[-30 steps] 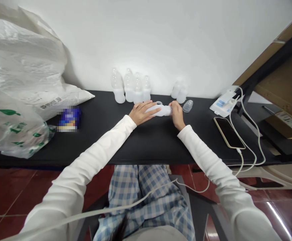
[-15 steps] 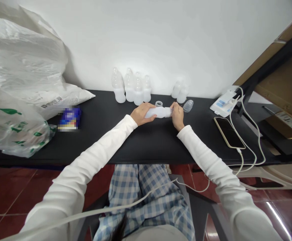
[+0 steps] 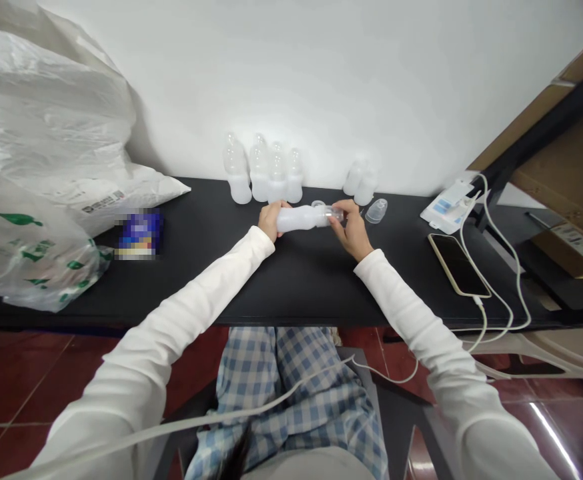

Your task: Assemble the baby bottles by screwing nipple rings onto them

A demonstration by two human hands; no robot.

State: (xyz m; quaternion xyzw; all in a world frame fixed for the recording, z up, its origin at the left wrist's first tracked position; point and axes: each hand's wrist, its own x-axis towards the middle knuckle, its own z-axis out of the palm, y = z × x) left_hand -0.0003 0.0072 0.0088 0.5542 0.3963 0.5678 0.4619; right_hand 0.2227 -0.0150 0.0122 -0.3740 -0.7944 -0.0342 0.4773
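A white baby bottle [image 3: 299, 218] lies sideways just above the desk, its neck end pointing right. My left hand [image 3: 270, 219] is wrapped round its base end. At the other end, the fingers of my right hand [image 3: 351, 230] grip the bottle's clear top [image 3: 333, 213]; whether this is screwed on cannot be made out. Partly hidden behind the neck is a clear ring [image 3: 317, 203] on the desk. A clear dome-shaped cap [image 3: 376, 211] lies beside my right hand.
Several capped bottles [image 3: 239, 180] stand left along the wall; two uncapped ones [image 3: 365, 187] stand further right. A phone [image 3: 458, 265] with cables, a white power strip [image 3: 449, 205], a blurred blue packet [image 3: 140, 235] and large plastic bags [image 3: 46, 133] occupy the black desk's sides.
My left hand has slid left toward the bottle's base, exposing more of its body. My right fingers have opened out somewhat, showing the clear top between them.
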